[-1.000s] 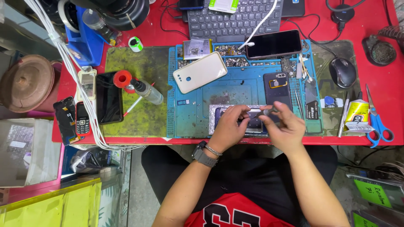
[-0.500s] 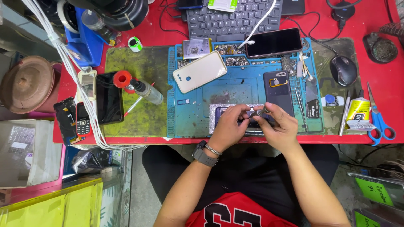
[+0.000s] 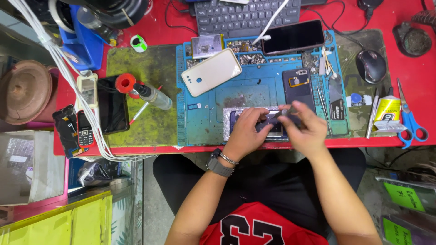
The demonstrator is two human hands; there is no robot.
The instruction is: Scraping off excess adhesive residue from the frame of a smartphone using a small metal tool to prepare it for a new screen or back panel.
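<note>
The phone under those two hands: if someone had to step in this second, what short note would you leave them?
Left hand: resting on the opened phone, steadying its left part on the blue work mat.
Right hand: fingers pinched over the phone's right end; whether they hold a small tool or part cannot be told.
Nearby: a white back cover lies loose on the mat above, a dark phone back sits just above the right hand, tweezers to its right, scissors and a glue tube at the far right.
Done: the phone lies on the mat, apparently open.
Left: the work inside it is unfinished.
</note>
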